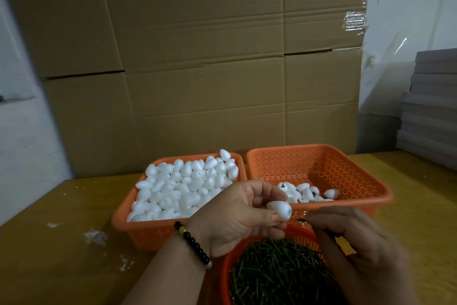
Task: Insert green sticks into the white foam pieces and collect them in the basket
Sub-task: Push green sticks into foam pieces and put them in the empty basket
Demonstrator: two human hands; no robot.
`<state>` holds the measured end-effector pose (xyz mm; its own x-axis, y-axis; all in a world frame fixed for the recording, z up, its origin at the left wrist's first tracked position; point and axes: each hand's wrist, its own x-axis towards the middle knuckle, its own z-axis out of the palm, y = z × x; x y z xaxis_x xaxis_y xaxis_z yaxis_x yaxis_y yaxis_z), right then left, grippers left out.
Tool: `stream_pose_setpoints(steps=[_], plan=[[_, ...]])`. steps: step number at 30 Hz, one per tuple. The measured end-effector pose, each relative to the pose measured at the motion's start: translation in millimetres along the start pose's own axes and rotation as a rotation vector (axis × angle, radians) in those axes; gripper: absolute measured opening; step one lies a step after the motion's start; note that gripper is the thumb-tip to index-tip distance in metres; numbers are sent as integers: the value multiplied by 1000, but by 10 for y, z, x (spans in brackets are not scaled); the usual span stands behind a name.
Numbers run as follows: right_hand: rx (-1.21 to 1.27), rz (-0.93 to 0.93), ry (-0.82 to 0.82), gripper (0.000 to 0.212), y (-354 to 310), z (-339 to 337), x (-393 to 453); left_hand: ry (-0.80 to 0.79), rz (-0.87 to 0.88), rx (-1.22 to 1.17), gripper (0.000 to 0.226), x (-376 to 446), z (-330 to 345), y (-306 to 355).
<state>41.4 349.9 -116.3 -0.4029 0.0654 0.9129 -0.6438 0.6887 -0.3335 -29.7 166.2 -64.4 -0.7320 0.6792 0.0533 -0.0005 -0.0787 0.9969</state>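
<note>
My left hand (237, 215) pinches a white foam piece (280, 209) between thumb and fingers, its flat end turned right. My right hand (356, 243) pinches a thin green stick (302, 219) whose tip points left, a short gap from the foam piece. Below both hands a round orange bowl (223, 277) holds a heap of green sticks (277, 275). The orange basket (363, 181) at the right holds several foam pieces with sticks in them (308, 193). The left orange basket (123, 218) is heaped with plain foam pieces (183, 186).
Everything stands on a yellow wooden table (61, 243) with white foam crumbs (95, 236) at the left. Big cardboard boxes (197, 57) form a wall right behind the baskets. A stack of grey boards (430, 111) stands at the far right.
</note>
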Motion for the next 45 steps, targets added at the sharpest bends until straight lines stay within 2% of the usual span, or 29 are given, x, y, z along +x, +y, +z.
stream_pose_setpoints(steps=[5,9,11,15,17,23,32,45], plan=[[-7,12,23,15,-20,3,-7,0,4,22,30,-10,6,-1],[2,47,40,11,-5,14,-14,-10,-4,26,29,-13,10,16],[0,69,58,18,9,25,-31,-14,-7,15,27,-14,11,18],[-5,99,87,16,40,39,-58,-29,-12,7,23,-14,9,20],[-1,93,75,8,38,33,-52,-44,-19,14,21,-14,8,22],[-30,68,43,18,27,34,-33,-57,-36,22,24,-22,26,29],[-148,37,42,18,50,50,-63,-14,-45,101,23,-25,107,25],[-43,137,30,17,27,42,-72,-10,-40,68,23,-30,151,28]])
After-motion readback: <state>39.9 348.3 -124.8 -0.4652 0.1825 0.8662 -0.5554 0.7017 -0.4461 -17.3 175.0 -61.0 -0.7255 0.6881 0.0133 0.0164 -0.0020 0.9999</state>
